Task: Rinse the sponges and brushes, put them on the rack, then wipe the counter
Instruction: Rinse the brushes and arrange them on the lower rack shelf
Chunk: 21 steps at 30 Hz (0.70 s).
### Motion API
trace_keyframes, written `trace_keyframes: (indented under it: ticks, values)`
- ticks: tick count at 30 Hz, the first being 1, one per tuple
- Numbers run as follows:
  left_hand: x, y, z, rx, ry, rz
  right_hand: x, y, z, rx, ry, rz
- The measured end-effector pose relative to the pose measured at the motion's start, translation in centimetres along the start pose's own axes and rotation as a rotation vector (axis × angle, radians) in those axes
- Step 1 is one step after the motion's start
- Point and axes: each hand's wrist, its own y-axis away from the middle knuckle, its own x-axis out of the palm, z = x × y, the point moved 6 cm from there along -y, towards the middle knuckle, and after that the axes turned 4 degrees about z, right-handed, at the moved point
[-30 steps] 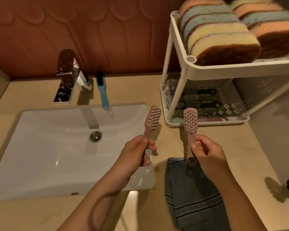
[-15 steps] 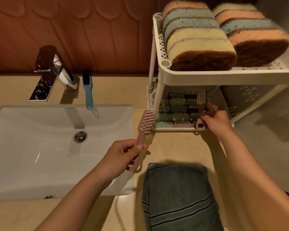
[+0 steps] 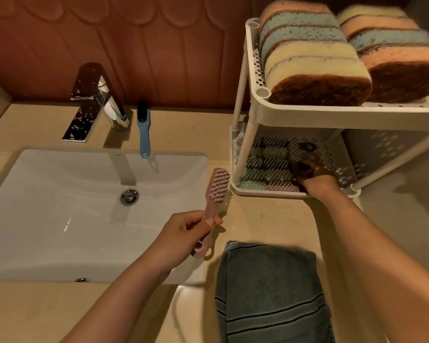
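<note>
My left hand (image 3: pixel 183 233) grips a pink brush (image 3: pixel 214 194) by its handle, bristles up, over the right rim of the white sink (image 3: pixel 60 219). My right hand (image 3: pixel 312 174) is inside the lower shelf of the white rack (image 3: pixel 258 191), holding a second pink brush (image 3: pixel 295 151) above several brushes (image 3: pixel 265 169) lying there. Several sponges (image 3: pixel 307 55) stand in rows on the rack's upper shelf. A blue brush (image 3: pixel 143 129) lies on the counter beside the tap (image 3: pixel 92 100).
A grey striped cloth (image 3: pixel 270 293) lies on the beige counter (image 3: pixel 270 219) in front of the rack. A red-brown wall runs behind the sink. The counter's right part (image 3: pixel 406 219) lies in shadow.
My right hand carried its pink brush from above the cloth into the rack's lower shelf. My left hand kept its brush near the sink rim. The view shifted right.
</note>
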Motion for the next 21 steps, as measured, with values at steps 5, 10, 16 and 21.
trace_keyframes:
  ticks: [5, 10, 16, 21]
  values:
    - [0.1, -0.1, -0.4, 0.022, -0.014, 0.034, -1.1, 3.7, 2.4, -0.087, -0.157, -0.176]
    - [1.1, -0.8, -1.0, 0.042, -0.018, 0.116, 1.2, 12.0, 7.4, -0.144, -0.557, 0.139]
    - [2.9, -2.0, -2.0, 0.044, -0.146, 0.250, 5.4, 15.9, 9.4, -0.155, -0.762, 0.348]
    - [3.9, -3.7, -3.2, 0.126, -0.443, 0.284, 4.5, 15.4, 7.9, -0.138, -0.854, 0.122]
